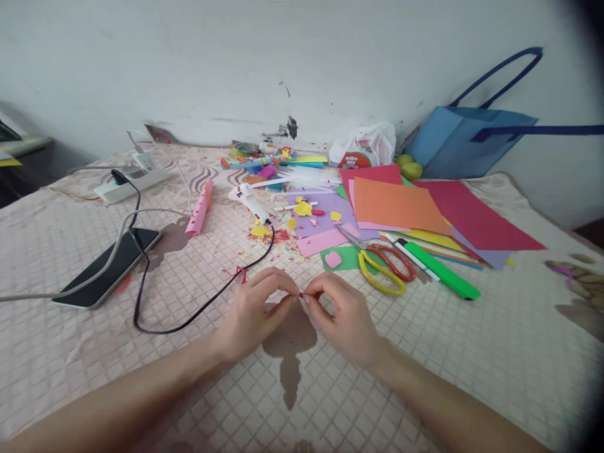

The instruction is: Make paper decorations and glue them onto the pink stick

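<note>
My left hand (pixel 257 308) and my right hand (pixel 342 314) meet over the tablecloth, fingertips pinched on a tiny dark red piece (pixel 301 294). Most of that piece is hidden by the fingers, so its kind does not show. Thin red strips (pixel 238 273) lie just beyond my left hand. To the right of my right hand rest scissors (pixel 381 270) with one yellow and one red handle. A pink scalloped cutout (pixel 333 259) sits on a green sheet (pixel 346 257) beyond my hands. Farther back is a white glue gun (pixel 250 202) with a black cord.
Coloured sheets (pixel 401 204) and a green cutter knife (pixel 441 269) lie at the right. A blue bag (pixel 465 141) stands behind them. At the left are a phone (pixel 108 267), a power strip (pixel 132 185) and a pink roll (pixel 201 207). The black cord (pixel 189 327) loops beside my left hand.
</note>
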A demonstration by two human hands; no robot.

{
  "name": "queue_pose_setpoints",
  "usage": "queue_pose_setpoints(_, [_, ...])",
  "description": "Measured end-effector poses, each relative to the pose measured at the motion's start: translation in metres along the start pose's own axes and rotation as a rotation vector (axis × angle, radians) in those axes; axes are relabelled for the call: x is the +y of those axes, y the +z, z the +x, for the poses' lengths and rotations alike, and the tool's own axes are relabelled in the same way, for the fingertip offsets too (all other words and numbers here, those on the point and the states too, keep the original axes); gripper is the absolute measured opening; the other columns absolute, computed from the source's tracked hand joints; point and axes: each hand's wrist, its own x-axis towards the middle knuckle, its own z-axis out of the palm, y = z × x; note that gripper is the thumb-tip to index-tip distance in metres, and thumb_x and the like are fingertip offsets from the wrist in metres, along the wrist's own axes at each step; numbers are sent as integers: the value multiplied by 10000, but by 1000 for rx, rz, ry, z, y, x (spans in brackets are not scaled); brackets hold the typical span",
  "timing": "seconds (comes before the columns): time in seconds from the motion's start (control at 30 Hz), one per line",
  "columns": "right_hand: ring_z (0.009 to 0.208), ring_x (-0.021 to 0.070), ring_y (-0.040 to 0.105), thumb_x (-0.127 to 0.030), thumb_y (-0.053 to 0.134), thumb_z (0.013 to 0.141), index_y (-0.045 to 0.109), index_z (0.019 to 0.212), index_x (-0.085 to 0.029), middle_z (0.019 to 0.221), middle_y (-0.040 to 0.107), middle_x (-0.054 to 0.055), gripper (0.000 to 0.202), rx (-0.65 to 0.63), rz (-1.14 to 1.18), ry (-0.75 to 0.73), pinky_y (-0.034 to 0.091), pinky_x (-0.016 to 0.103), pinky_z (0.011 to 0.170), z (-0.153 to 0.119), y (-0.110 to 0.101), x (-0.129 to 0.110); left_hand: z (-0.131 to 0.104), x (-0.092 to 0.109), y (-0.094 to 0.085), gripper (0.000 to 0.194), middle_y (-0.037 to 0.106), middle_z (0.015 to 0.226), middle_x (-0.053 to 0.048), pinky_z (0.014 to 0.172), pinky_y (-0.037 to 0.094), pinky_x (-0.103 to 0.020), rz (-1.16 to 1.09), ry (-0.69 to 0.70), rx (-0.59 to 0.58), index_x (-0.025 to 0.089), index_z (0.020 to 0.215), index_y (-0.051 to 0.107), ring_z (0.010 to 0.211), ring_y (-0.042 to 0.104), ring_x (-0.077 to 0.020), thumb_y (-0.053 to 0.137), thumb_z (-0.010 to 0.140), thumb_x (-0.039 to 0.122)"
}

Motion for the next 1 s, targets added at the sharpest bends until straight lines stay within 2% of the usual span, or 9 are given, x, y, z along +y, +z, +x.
queue_pose_setpoints(0.23, [708, 114, 519, -43, 512, 781, 510, 775, -189, 739, 536, -12, 147, -11, -5, 6, 413, 238, 656, -1, 0, 0, -1, 1, 1, 108, 608, 803, -9, 683, 471, -238, 63, -1, 17, 168, 852, 561, 776, 576, -114, 561, 792, 78])
queue_pose_setpoints(0.6, [709, 130, 523, -55, 487, 783, 510, 781, -201, 742, 542, -3, 148, -16, -17, 6, 422, 260, 657, 0, -1, 1, -2, -2, 1, 117, 652, 840, -28, 699, 504, -287, 266, 158, 63, 195, 875, 625, 781, 600, -142, 568, 801, 125])
queue_pose_setpoints(1.0, [733, 150, 522, -75, 471, 808, 510, 810, -201, 762, 542, 14, 132, -34, -109, -47, 425, 273, 662, 0, 0, 5, -1, -1, 0, 128, 631, 890, -39, 728, 469, -308, 281, 104, -26, 185, 899, 613, 821, 569, -155, 537, 825, 113])
